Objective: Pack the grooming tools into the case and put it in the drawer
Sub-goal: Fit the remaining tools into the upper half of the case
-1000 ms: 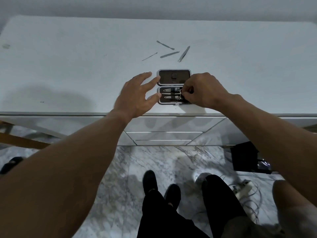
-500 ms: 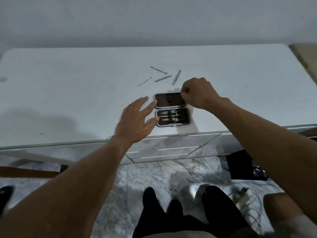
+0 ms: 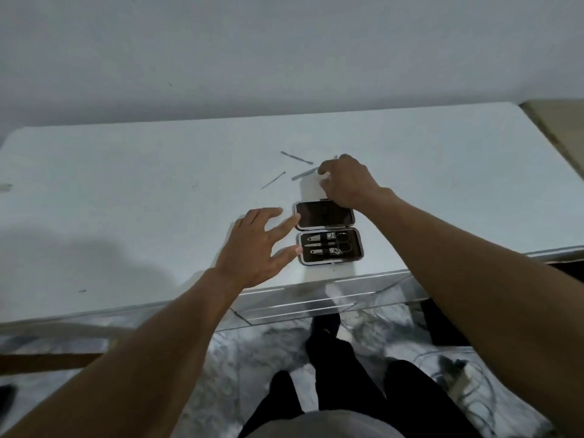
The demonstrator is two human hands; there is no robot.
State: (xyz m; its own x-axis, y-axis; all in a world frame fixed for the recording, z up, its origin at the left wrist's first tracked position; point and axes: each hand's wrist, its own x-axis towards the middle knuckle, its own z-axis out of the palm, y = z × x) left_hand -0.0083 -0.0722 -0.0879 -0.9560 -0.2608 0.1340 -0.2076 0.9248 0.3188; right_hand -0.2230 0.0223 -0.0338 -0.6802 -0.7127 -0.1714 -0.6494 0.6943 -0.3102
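A: Which step? 
B: Collecting loose tools. The right hand (image 3: 349, 181) curls, fingertips at the flat grey metal file (image 3: 304, 173); whether it's gripped, I cannot tell. 
A: Left hand (image 3: 257, 245)? 
B: Splayed, empty, fingertips touching the open black hinged case (image 3: 328, 232). Next: pinch it, slot it.

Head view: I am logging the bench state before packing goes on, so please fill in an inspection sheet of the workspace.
Surface: white tabletop, a few small dark marks.
Job's things: case lies open near the front edge, scissors and clippers seated in its lower half; three loose tools in view beyond it, the flat tool nearest the right hand.
Clutter: nothing seen.
Grip: right hand curled by the flat tool, contact unclear; left hand open, fingertips at the case's left edge.
Cables: cords on the floor, lower right.
Surroundings: grey wall, marble floor, drawers shut.
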